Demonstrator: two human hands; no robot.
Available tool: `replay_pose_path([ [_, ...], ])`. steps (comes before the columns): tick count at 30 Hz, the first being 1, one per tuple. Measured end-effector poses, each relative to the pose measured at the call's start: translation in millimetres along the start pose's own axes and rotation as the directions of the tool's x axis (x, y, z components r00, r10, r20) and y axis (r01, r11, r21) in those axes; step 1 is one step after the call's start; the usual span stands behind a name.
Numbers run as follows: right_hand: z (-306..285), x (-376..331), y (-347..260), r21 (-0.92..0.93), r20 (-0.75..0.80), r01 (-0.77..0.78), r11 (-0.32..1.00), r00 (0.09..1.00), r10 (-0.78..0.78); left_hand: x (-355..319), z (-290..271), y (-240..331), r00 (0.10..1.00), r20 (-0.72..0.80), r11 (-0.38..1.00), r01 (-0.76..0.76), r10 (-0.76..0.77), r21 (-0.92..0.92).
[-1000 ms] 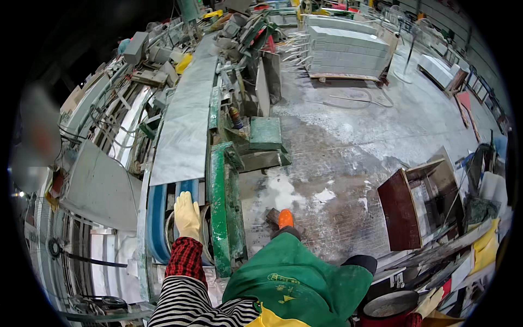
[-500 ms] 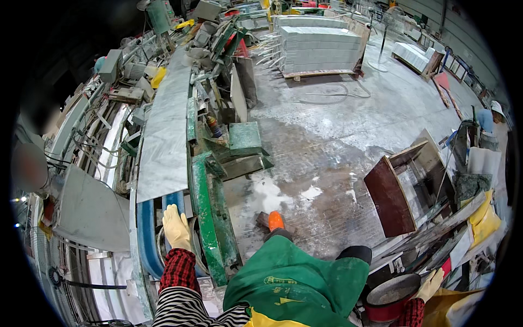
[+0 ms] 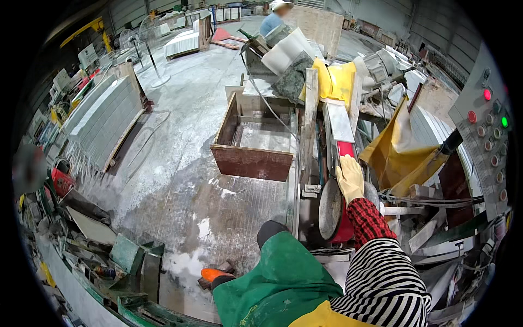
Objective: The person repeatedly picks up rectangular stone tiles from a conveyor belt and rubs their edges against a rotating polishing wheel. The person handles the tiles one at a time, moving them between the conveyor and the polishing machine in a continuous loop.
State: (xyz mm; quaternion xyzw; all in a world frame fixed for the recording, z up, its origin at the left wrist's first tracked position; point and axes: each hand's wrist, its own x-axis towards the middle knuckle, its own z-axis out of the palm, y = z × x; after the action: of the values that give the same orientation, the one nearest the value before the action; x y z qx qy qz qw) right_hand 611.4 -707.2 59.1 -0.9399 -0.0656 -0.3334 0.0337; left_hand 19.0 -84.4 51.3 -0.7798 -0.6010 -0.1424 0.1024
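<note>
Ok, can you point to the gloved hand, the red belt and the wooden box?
Gloved right hand (image 3: 350, 179): head view, on its back.
Red belt (image 3: 345, 148): head view, part just past the hand.
Wooden box (image 3: 251, 163): head view, middle of its front wall.

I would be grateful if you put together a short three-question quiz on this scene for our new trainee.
1. Multiple choice: which of these is the gloved right hand placed at? A) a standing fan; B) the red belt; C) a stack of pale slabs.
2. True or false: the open-topped brown box is to the left of the red belt in the picture.
3. Short answer: what two colours glow on the control panel at the far right?

Key: 1. B. 2. True. 3. Red and green: one red light and one green light.
</note>
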Motion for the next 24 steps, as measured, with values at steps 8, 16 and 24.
replay_pose_path([
  [8, -12, -11, -1, 0.025, 0.056, -0.012, 1.0, 0.998, 0.01, 7, 18, -7, 0.997, -0.071, 0.999, -0.031, 0.034, 0.034],
  [16, -23, 13, -35, 0.131, 0.212, -0.079, 0.988, 0.976, 0.05, 7, 29, -39, 0.984, 0.146, 0.838, 0.167, -0.106, -0.52],
  [24, 32, -49, 59, 0.325, 0.194, -0.06, 0.944, 0.981, -0.005, 38, 9, -4, 0.996, -0.08, 0.994, 0.024, -0.032, -0.103],
])
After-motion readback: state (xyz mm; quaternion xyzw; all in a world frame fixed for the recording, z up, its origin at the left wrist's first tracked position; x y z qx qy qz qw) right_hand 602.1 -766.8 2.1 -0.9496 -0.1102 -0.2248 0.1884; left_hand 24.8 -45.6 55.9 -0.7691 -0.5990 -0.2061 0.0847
